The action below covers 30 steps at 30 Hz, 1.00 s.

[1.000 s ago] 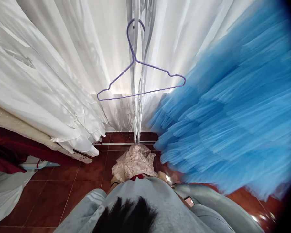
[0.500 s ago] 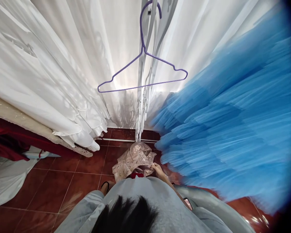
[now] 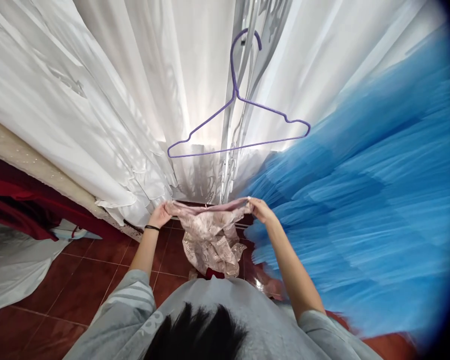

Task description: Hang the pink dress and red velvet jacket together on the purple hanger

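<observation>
A shiny, pale pink patterned dress is stretched across between my two hands, its upper edge pulled nearly straight. My left hand, with a black band on the wrist, pinches one upper corner. The opposite corner is gripped by my right hand. Below the edge the cloth droops in crumpled folds in front of my body, and its lower part is hidden. Above and beyond it, a bare purple clothes hanger hangs at a white rack post, touched by neither hand.
White drapes or gowns hang at the left, beside a beige sparkly cloth and dark red fabric. A full blue tulle dress crowds the right side. Dark red tiles cover the floor.
The pink dress has gone from a low bundle at my body to being raised and spread wide. My left hand has come into view, and my right has moved up and outward.
</observation>
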Each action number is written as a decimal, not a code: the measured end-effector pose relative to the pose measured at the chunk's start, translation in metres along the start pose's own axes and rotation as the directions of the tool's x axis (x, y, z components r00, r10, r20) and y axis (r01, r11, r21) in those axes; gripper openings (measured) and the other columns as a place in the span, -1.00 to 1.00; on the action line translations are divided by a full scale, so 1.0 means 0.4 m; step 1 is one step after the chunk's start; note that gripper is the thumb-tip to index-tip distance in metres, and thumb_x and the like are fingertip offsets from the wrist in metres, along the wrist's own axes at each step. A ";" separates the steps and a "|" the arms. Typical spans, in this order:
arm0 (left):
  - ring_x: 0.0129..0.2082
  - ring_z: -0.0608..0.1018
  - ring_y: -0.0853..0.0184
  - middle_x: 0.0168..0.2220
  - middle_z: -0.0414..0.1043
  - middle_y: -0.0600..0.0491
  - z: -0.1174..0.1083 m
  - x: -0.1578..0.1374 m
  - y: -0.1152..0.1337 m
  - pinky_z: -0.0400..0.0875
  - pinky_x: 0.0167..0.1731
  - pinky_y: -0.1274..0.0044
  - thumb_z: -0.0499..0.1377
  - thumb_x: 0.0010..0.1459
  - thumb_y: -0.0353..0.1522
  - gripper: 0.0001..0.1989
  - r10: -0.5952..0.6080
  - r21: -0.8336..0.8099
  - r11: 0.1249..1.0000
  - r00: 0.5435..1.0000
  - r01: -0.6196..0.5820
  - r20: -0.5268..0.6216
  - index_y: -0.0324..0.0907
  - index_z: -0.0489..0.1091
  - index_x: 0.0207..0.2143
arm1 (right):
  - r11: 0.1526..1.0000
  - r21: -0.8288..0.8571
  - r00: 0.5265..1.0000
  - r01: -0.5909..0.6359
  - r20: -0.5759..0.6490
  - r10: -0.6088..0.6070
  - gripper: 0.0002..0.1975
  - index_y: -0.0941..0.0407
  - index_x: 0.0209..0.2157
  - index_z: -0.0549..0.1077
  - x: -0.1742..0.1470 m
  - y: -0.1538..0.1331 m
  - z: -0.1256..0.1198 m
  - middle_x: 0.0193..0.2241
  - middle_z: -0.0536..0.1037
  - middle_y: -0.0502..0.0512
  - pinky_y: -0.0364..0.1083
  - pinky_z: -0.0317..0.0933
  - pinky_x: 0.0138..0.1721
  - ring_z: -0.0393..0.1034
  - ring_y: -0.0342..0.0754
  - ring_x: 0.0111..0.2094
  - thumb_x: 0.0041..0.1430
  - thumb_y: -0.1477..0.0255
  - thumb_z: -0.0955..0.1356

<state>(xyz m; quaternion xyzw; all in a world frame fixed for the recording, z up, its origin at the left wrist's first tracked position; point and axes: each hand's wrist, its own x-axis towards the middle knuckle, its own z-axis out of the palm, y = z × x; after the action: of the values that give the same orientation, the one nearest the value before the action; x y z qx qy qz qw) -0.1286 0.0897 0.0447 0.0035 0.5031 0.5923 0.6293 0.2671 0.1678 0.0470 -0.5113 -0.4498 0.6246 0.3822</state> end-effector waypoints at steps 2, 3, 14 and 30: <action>-0.44 0.58 0.46 -0.49 0.53 0.06 0.070 0.002 0.089 0.49 -0.30 0.63 -0.02 0.23 -0.58 -0.76 0.146 -0.082 0.987 0.987 -0.141 0.064 -0.27 0.43 -0.31 | 0.972 0.193 0.991 0.135 -0.026 -0.132 -0.68 0.09 -0.50 0.45 0.000 -0.119 -0.005 -0.52 0.55 0.05 -0.12 0.34 -0.42 0.39 -0.09 -0.47 -0.24 0.16 0.47; -0.41 0.59 0.45 -0.46 0.55 0.05 0.102 -0.005 0.131 0.49 -0.26 0.62 -0.02 0.20 -0.57 -0.74 0.242 -0.125 0.965 0.965 -0.229 0.101 -0.27 0.46 -0.28 | 0.933 0.286 0.976 0.218 -0.040 -0.216 -0.74 0.08 -0.45 0.48 -0.012 -0.178 -0.004 -0.45 0.59 0.06 -0.09 0.39 -0.36 0.45 -0.05 -0.40 -0.22 0.23 0.45; -0.03 0.56 0.38 -0.11 0.56 0.11 0.252 -0.053 0.239 0.44 0.01 0.56 0.21 -0.19 -0.65 -0.50 0.819 -0.177 0.573 0.551 -0.800 0.158 -0.07 0.41 -0.17 | 0.788 0.331 0.853 0.520 -0.155 -0.498 -0.63 0.01 -0.39 0.60 -0.148 -0.378 0.123 -0.40 0.65 -0.05 -0.14 0.51 -0.29 0.56 -0.07 -0.35 -0.38 0.44 0.61; -0.44 0.59 0.33 -0.54 0.45 0.15 0.510 -0.087 0.301 0.44 -0.45 0.60 0.48 -0.27 -0.22 -0.54 0.790 0.022 0.453 0.413 -0.891 0.453 -0.18 0.34 -0.38 | 0.671 0.251 0.694 0.697 -0.470 -0.545 -0.64 0.05 -0.40 0.59 -0.138 -0.356 -0.011 -0.48 0.58 -0.06 -0.20 0.37 -0.50 0.41 -0.18 -0.53 -0.35 0.35 0.61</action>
<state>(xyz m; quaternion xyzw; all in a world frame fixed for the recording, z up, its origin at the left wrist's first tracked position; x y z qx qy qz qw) -0.0807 0.2202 0.2395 0.4542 0.3722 0.7438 0.3192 0.2843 0.1601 0.1985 -0.3351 -0.3799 0.4290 0.7480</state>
